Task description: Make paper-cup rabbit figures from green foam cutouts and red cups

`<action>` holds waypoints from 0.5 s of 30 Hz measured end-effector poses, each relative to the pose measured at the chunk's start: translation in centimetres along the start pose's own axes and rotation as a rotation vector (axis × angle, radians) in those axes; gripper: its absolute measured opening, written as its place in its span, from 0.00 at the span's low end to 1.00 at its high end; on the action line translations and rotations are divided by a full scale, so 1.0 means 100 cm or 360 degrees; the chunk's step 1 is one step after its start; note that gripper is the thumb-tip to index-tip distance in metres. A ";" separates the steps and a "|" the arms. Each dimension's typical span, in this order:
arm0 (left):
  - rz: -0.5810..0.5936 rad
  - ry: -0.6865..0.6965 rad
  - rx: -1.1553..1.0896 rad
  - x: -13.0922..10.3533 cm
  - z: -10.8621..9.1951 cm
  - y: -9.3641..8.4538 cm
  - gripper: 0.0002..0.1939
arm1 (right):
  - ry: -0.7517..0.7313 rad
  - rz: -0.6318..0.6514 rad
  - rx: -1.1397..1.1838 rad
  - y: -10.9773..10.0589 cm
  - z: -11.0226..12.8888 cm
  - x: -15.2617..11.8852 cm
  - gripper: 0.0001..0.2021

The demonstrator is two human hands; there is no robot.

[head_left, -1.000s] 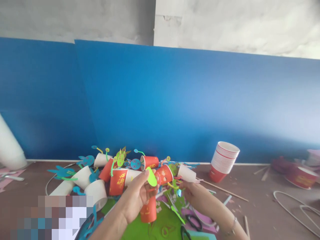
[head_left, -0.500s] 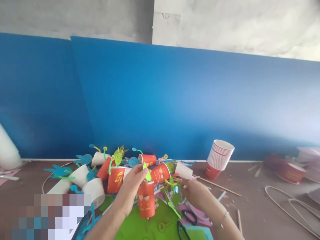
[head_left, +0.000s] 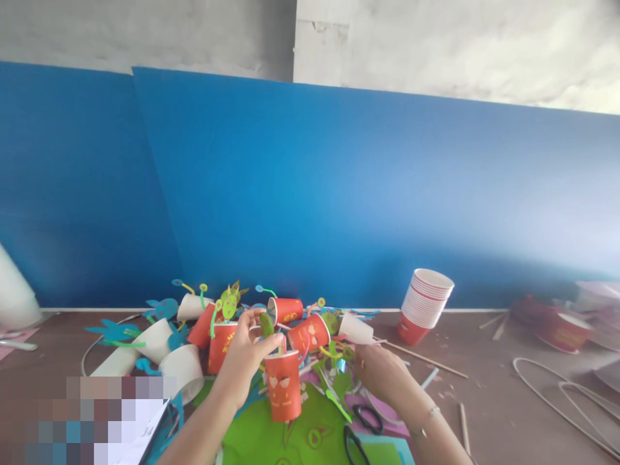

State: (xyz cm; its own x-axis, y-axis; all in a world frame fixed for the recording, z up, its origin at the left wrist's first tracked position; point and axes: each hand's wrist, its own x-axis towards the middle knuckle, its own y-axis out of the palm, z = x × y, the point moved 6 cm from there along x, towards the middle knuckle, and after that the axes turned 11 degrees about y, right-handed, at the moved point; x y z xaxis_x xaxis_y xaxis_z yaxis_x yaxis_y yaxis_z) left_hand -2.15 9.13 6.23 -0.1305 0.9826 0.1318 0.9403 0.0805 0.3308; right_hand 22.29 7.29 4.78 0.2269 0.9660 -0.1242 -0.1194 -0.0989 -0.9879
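My left hand [head_left: 239, 358] is closed, with a small green paper cutout [head_left: 266, 325] pinched between thumb and fingers. Just under it is a red paper cup [head_left: 283, 391] with printed faces, its mouth upward. A thin pale strip shows in the cup's mouth below my thumb; whether it joins the cutout I cannot tell. My right hand [head_left: 385, 374] lies low over the paper scraps, palm down. Its fingers curl under, and anything in them is hidden. Close by are green paper scraps [head_left: 339, 381] and black-handled scissors [head_left: 368, 420].
Red and white paper cups with paper figures, such as a white cup [head_left: 181, 371], are heaped at left. A tall cup stack [head_left: 426, 307] leans at right, near a wooden stick [head_left: 426, 360] and a white cable [head_left: 566, 403]. Green sheets [head_left: 252, 439] lie in front. A blue panel [head_left: 310, 194] stands behind.
My left hand has turned and shifted slightly left and up, tilting the green cutout so it looks darker. The red cup stays nearly in place. My right hand has barely moved.
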 end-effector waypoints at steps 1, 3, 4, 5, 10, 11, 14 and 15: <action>-0.0022 -0.0074 -0.0080 0.000 0.002 -0.001 0.26 | 0.0000 -0.0007 0.0000 0.000 0.000 0.000 0.13; -0.0070 -0.0276 -0.0287 -0.001 0.007 -0.003 0.24 | -0.0004 -0.0025 0.0005 0.000 0.001 0.001 0.15; -0.0102 -0.0361 -0.0382 -0.001 0.009 -0.004 0.21 | -0.0002 -0.0031 0.0004 0.001 0.002 0.001 0.15; -0.0123 -0.0415 -0.0455 0.000 0.009 -0.005 0.18 | 0.0003 -0.0037 0.0002 0.002 0.002 0.002 0.15; 0.0180 -0.0442 -0.0300 0.005 -0.005 -0.007 0.13 | -0.0006 -0.0074 0.0026 0.002 0.004 0.005 0.15; 0.0292 -0.0440 -0.0188 0.005 -0.008 -0.008 0.13 | -0.0028 -0.0075 0.0043 0.001 0.006 0.005 0.16; 0.0528 -0.0347 0.0191 0.006 -0.016 -0.012 0.15 | -0.0194 -0.0024 0.0109 -0.002 0.015 0.001 0.16; 0.0586 -0.0310 0.0313 0.006 -0.018 -0.013 0.15 | -0.0248 0.0000 0.0124 -0.002 0.016 0.000 0.15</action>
State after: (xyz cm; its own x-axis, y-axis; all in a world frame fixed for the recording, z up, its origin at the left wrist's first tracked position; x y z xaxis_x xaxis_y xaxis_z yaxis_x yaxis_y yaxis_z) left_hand -3.99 9.30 7.51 0.2673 0.9633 0.0228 0.9572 -0.2682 0.1086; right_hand 20.74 7.67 5.12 0.0747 0.9920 -0.1020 -0.1953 -0.0857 -0.9770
